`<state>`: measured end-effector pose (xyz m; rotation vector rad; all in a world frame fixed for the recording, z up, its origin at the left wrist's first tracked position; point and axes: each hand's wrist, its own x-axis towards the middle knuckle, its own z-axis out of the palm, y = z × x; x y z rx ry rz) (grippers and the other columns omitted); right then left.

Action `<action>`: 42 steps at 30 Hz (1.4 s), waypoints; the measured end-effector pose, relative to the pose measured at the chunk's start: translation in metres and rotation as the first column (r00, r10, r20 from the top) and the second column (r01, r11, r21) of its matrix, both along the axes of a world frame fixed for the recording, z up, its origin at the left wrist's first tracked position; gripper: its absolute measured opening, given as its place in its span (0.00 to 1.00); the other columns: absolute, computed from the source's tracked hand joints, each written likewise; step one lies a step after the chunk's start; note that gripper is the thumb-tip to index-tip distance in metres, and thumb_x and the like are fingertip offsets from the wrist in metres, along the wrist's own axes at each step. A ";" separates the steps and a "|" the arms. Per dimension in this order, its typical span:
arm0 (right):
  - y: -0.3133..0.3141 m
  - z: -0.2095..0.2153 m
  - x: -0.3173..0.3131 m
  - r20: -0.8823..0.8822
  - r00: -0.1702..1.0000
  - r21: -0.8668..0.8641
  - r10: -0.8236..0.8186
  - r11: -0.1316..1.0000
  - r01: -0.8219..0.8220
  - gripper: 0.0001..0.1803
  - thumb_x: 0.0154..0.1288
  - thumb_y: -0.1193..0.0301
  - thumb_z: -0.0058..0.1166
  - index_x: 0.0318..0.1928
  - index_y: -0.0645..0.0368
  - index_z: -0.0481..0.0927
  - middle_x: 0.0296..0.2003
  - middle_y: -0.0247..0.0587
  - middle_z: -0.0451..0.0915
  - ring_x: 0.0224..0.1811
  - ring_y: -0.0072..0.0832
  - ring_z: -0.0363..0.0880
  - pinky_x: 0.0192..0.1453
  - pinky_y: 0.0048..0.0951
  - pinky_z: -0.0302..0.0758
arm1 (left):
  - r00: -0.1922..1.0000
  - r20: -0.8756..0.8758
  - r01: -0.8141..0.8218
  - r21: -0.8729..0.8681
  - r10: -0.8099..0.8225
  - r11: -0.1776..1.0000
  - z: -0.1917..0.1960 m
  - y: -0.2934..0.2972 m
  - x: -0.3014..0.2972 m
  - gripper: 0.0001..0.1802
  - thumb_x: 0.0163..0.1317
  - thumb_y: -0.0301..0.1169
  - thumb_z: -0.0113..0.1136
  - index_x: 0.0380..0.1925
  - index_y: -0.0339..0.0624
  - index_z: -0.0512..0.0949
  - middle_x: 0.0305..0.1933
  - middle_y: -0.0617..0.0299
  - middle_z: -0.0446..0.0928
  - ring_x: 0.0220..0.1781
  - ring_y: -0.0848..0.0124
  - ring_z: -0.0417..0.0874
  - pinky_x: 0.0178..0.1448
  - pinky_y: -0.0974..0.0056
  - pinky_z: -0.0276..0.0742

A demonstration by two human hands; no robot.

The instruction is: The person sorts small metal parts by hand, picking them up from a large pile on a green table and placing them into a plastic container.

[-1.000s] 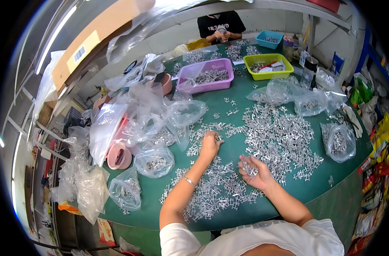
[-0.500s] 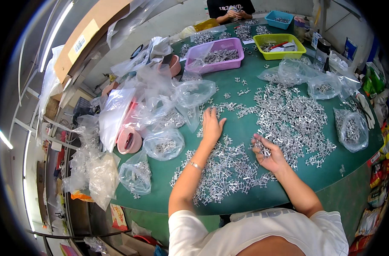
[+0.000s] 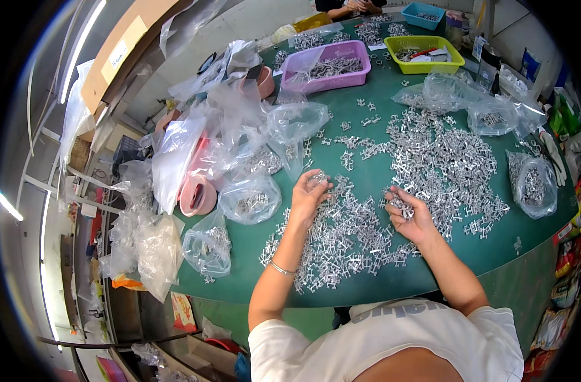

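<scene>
My left hand is raised at the far left edge of the nearer pile of small silver H-shaped metal pieces. Its fingers are curled around a few of these pieces. To the right, my right hand is turned partly palm up, its bent fingers cupping a small handful of the same pieces. A larger heap of the pieces spreads beyond and to the right of that hand. Several loose ones lie on the green tabletop farther off.
Clear plastic bags of pieces crowd the table's left side beside a pink container. Purple and yellow-green basins stand at the back. More bags lie on the right. Across the table are another person's hands.
My left hand has drawn back toward me, and its spread fingers have closed on some metal pieces. My right hand keeps its handful. The whole view has shifted slightly.
</scene>
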<state>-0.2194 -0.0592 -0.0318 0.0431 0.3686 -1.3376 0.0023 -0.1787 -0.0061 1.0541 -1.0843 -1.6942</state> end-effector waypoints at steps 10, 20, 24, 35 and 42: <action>0.000 0.005 0.004 -0.121 0.993 -0.006 -0.007 1.000 0.006 0.13 0.60 0.70 0.46 0.44 0.62 0.72 0.33 0.39 0.74 0.22 0.23 0.65 0.19 0.19 0.57 | 0.469 0.878 0.611 -0.399 0.093 0.683 0.023 0.029 0.024 0.14 0.60 0.34 0.53 0.37 0.31 0.77 0.37 0.47 0.78 0.35 0.57 0.79 0.39 0.59 0.73; 0.000 0.004 0.008 -0.157 0.987 -0.048 -0.007 0.999 0.000 0.14 0.60 0.68 0.46 0.44 0.61 0.72 0.33 0.39 0.74 0.23 0.25 0.66 0.21 0.22 0.59 | 0.440 0.852 0.495 -0.494 0.284 0.715 -0.046 -0.032 -0.031 0.11 0.52 0.28 0.58 0.34 0.31 0.76 0.33 0.47 0.77 0.34 0.57 0.79 0.40 0.62 0.74; 0.001 0.005 0.008 -0.169 0.985 -0.027 -0.027 0.999 0.023 0.14 0.59 0.68 0.46 0.44 0.61 0.72 0.33 0.39 0.74 0.23 0.25 0.66 0.21 0.22 0.59 | 0.689 0.723 0.388 -0.420 0.044 0.820 -0.032 -0.024 -0.035 0.10 0.52 0.22 0.55 0.35 0.30 0.76 0.29 0.57 0.77 0.32 0.73 0.78 0.36 0.71 0.73; 0.001 0.003 0.007 -0.131 0.991 -0.021 -0.022 1.000 0.019 0.12 0.59 0.68 0.47 0.41 0.60 0.72 0.33 0.38 0.74 0.24 0.24 0.69 0.21 0.22 0.62 | 0.895 0.346 0.338 -0.116 -0.281 0.934 0.007 0.016 -0.012 0.15 0.58 0.25 0.55 0.46 0.32 0.73 0.36 0.58 0.78 0.34 0.73 0.79 0.36 0.71 0.75; 0.000 0.004 0.008 -0.151 0.988 0.001 -0.013 1.000 0.014 0.12 0.60 0.68 0.47 0.42 0.60 0.72 0.33 0.39 0.74 0.24 0.25 0.69 0.21 0.23 0.63 | 0.556 0.751 0.343 -0.598 0.357 0.724 -0.027 -0.025 -0.047 0.27 0.49 0.31 0.64 0.48 0.32 0.67 0.40 0.46 0.72 0.41 0.52 0.74 0.45 0.57 0.72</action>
